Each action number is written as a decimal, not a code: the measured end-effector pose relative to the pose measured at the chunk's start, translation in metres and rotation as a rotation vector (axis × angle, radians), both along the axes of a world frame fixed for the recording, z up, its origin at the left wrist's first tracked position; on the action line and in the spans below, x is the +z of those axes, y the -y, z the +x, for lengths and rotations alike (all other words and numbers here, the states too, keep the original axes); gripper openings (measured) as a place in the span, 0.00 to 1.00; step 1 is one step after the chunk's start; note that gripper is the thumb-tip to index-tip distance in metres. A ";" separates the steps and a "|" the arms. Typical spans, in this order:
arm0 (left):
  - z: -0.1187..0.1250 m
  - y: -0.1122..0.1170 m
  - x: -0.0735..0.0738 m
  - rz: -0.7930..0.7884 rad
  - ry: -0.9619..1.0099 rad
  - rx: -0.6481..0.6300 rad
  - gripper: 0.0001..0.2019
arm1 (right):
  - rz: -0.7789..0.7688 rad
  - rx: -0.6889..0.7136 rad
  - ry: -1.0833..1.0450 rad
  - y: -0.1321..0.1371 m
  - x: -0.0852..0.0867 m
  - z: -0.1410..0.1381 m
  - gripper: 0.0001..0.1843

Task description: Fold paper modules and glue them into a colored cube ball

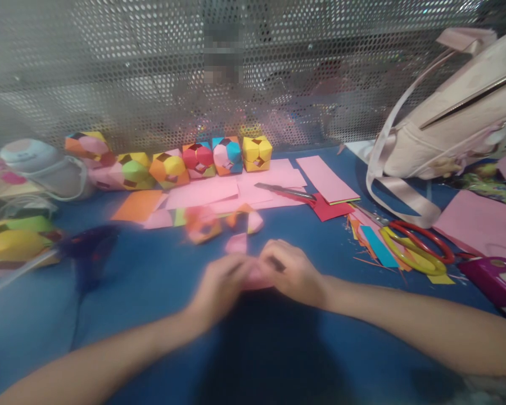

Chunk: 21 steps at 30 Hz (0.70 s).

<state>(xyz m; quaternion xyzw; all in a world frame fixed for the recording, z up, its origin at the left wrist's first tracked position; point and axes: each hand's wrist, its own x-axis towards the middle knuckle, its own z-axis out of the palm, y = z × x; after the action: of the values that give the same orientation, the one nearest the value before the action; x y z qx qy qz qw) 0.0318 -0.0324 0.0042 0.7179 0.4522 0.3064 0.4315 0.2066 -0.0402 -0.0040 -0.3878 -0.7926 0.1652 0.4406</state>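
Note:
Between my two hands is a piece of pink paper (pixel 255 277), blurred, so its folds are hard to make out. My left hand (pixel 224 281) closes on its left side with bent fingers. On its other side my right hand (pixel 293 273) pinches the paper, fingers curled in. Just beyond the hands lies a small pink paper piece (pixel 236 243). Behind that are an orange folded paper shape (pixel 202 225) and an orange, pink and black one (pixel 245 218). Flat pink paper strips (pixel 206 192) lie farther back.
Several coloured folded-paper balls (pixel 198 160) line the back by a perforated metal panel (pixel 152 73). At left stands a dark blue glue gun (pixel 88 247). Yellow-and-red-handled scissors (pixel 417 247), paper scraps (pixel 377 247), a purple object (pixel 489 281) and a pale bag (pixel 455 107) are at right.

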 end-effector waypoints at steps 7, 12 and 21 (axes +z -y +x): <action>0.003 0.000 0.002 -0.021 0.018 -0.048 0.09 | 0.040 -0.046 -0.009 -0.001 -0.002 -0.001 0.11; 0.003 0.002 -0.005 0.014 0.015 -0.050 0.06 | 0.047 -0.032 -0.010 0.000 -0.001 -0.001 0.11; 0.001 0.000 -0.011 0.024 0.006 0.003 0.04 | 0.088 0.006 0.047 0.000 -0.003 -0.002 0.11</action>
<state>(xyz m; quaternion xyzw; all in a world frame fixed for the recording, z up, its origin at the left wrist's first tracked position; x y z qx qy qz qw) 0.0326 -0.0323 -0.0070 0.7215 0.4483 0.3145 0.4238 0.2043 -0.0400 -0.0071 -0.3697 -0.8104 0.1221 0.4378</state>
